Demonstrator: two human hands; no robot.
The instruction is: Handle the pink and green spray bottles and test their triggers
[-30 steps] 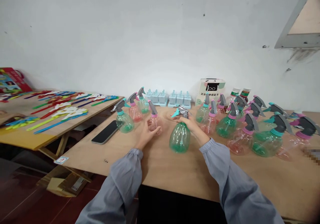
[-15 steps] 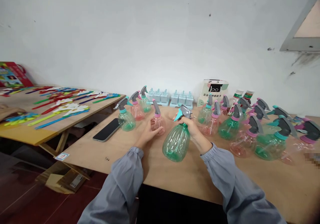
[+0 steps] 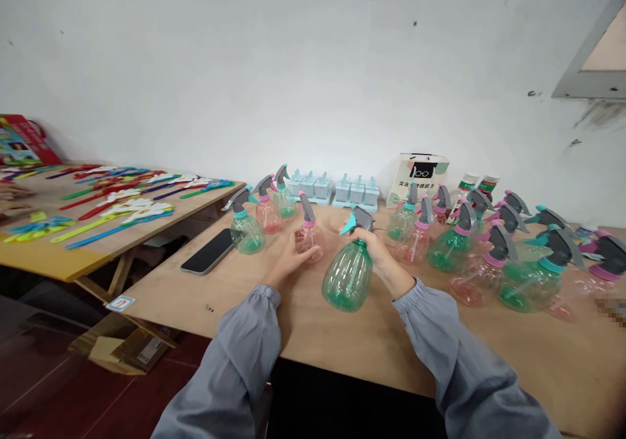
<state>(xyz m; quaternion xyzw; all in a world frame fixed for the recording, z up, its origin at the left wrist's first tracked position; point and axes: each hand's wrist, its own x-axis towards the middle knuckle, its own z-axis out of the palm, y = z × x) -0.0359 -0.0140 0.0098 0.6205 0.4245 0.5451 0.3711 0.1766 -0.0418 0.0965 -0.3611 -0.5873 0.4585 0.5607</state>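
My left hand [image 3: 292, 257] is wrapped around the side of a pink spray bottle [image 3: 313, 238], which stands upright on the table. In my right hand [image 3: 375, 251], closed about the neck, a green spray bottle [image 3: 346, 279] hangs tilted, its bottom toward me. Its grey head and turquoise trigger point up and to the left. Left of my hands stand three more bottles: a green one [image 3: 248, 233], a pink one [image 3: 268, 215] and another green one [image 3: 284, 202]. To my right, several pink and green spray bottles [image 3: 447, 253] crowd together.
A black phone [image 3: 208, 251] lies at the left on the wooden table [image 3: 215, 302]. Pale blue ice-pop moulds [image 3: 357, 194] and a printed box [image 3: 415, 181] stand by the wall. Colourful hand-shaped clappers [image 3: 141, 211] cover the neighbouring table, where another person's hand [image 3: 12, 201] shows.
The green bottle in my right hand has shifted slightly to the right and up. My left hand keeps its hold on the pink bottle. At the far left, the other person's hand has moved.
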